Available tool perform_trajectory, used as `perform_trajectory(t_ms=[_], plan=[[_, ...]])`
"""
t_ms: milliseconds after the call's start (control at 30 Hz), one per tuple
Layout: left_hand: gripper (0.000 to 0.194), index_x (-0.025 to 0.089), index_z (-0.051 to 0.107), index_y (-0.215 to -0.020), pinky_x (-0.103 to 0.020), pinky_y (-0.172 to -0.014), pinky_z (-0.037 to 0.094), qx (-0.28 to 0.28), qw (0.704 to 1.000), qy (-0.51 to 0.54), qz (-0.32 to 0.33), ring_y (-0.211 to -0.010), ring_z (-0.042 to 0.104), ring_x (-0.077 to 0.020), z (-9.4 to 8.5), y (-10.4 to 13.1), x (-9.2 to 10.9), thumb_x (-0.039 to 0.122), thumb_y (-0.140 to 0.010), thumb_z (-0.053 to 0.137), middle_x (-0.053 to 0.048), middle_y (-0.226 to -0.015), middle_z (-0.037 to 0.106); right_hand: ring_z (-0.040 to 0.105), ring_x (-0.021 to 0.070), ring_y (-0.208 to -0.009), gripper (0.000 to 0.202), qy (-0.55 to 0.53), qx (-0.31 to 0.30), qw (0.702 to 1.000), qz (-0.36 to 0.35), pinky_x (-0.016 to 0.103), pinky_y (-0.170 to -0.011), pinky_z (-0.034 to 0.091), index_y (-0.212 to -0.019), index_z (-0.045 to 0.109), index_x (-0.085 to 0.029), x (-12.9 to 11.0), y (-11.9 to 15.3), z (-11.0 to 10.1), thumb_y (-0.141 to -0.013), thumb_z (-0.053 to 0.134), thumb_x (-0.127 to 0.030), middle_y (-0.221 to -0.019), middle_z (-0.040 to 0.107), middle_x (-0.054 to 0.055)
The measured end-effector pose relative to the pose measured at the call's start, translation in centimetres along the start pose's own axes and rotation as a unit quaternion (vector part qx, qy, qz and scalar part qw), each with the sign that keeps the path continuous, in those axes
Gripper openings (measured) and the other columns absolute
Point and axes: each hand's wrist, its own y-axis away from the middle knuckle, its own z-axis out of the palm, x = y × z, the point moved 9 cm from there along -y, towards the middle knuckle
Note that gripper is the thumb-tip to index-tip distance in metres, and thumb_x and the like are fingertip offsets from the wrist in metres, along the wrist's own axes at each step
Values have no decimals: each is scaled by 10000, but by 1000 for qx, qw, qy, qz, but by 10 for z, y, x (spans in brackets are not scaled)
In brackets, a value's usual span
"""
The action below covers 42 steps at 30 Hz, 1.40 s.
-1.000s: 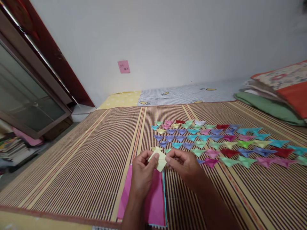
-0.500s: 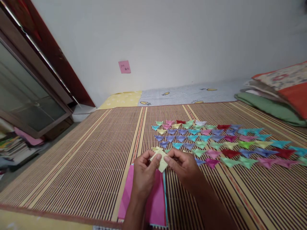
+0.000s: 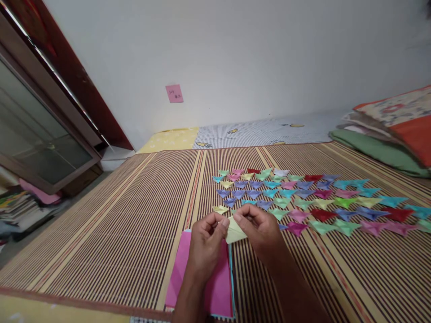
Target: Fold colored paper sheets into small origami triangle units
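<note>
Between my two hands is a small folded piece of pale yellow paper (image 3: 236, 231). My left hand (image 3: 208, 240) pinches its left edge between thumb and fingers. On the other side, my right hand (image 3: 261, 229) grips the upper right part, thumb on the near face, and covers some of it. Beneath my left forearm lies a stack of paper with a magenta sheet (image 3: 218, 287) on top and a blue edge showing. Just past my fingers sits a folded yellow paper boat shape (image 3: 220, 209), one of many such folded papers in rows.
Rows of colourful folded papers (image 3: 322, 215) spread to the right over a striped mat (image 3: 134, 224). Cushions and a green cloth (image 3: 380, 152) are piled at the back right. A pink note (image 3: 174, 93) sticks to the wall. Books (image 3: 20, 211) stand low at the left.
The yellow paper has turned from a diamond-like pose to a flatter, wider one. My right hand has shifted slightly and now covers more of its right side.
</note>
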Motion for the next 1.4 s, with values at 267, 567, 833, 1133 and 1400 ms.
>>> perform_trajectory(t_ms=[267, 567, 833, 1133, 1400], plan=[[320, 150, 633, -713, -207, -558, 368, -15, 1000, 21, -17, -580, 464, -101, -5, -2, -7, 409, -849, 761, 26, -631, 545, 536, 127, -617, 149, -5, -75, 997, 13, 243, -570, 419, -801, 699, -188, 2, 1, -3, -862, 708, -324, -678, 600, -25], [402, 145, 624, -1149, -207, -550, 507, -23, 976, 208, -68, -633, 725, -161, 14, 0, -15, 314, -833, 807, -52, -779, 759, 656, 147, -636, 261, -209, 55, 975, 48, 243, -579, 538, -830, 690, -197, 28, -7, -7, -745, 866, -369, -713, 714, 11], [262, 114, 745, -1025, -189, -576, 534, -42, 946, 306, -93, -680, 766, -173, 31, 4, -5, 231, -799, 808, -118, -876, 808, 580, 96, -515, 231, -296, 13, 953, 69, 189, -424, 466, -858, 685, -225, 47, -3, 14, -720, 869, -251, -781, 717, -14], [159, 180, 812, -955, -265, -798, 561, -6, 991, 130, -24, -940, 750, -217, 4, 1, -2, 159, -807, 758, -79, -976, 807, 687, 195, -1062, 298, -42, 20, 994, -95, 359, -948, 542, -1077, 761, -293, -11, -2, -15, -878, 611, -129, -1107, 749, 34], [303, 201, 812, -989, -218, -773, 539, -10, 999, 28, 17, -809, 707, -137, -5, 4, 14, 60, -774, 653, -47, -974, 794, 656, 178, -945, 156, 122, -69, 974, -178, 334, -852, 513, -951, 760, -259, -46, 7, -7, -871, 701, -139, -982, 653, 21]])
